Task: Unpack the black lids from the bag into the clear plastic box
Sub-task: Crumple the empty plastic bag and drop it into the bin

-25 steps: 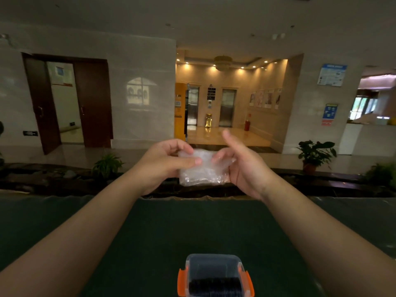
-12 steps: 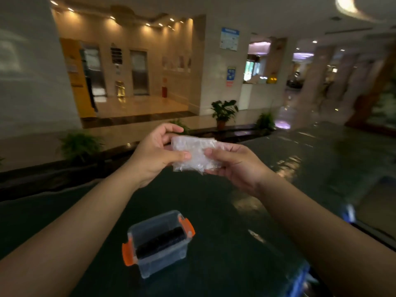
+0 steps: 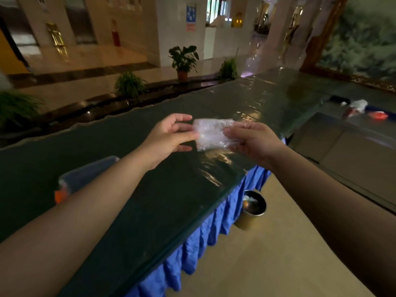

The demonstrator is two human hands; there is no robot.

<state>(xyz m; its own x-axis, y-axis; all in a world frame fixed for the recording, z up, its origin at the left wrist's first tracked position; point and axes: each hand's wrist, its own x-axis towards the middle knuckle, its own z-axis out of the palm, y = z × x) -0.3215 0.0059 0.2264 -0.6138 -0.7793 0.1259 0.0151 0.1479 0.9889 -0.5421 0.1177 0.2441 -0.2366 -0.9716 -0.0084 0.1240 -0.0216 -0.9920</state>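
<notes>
Both hands are raised above the dark green table, with the bag stretched between them. The bag is clear, crumpled plastic; whether it has anything inside cannot be told.

Left hand: the thumb and a fingertip meet on the bag's left edge — a light pinch at the rim only. The other fingers are spread, one above the bag's top corner and one below its lower edge, neither touching it.

Right hand: the fingers are curled round the bag's right end, thumb on the near face, the others behind it. The grip is closed on the plastic. The bulk of the bag lies to the left of these fingers, in the gap between the two hands.

The clear plastic box stands on the table, below and left of the left fingers, well apart from the bag and partly hidden behind the left forearm. An orange latch shows at its near end. Its contents cannot be seen.

Below the right fingers, past the table's blue skirt, a metal bin stands on the floor
</notes>
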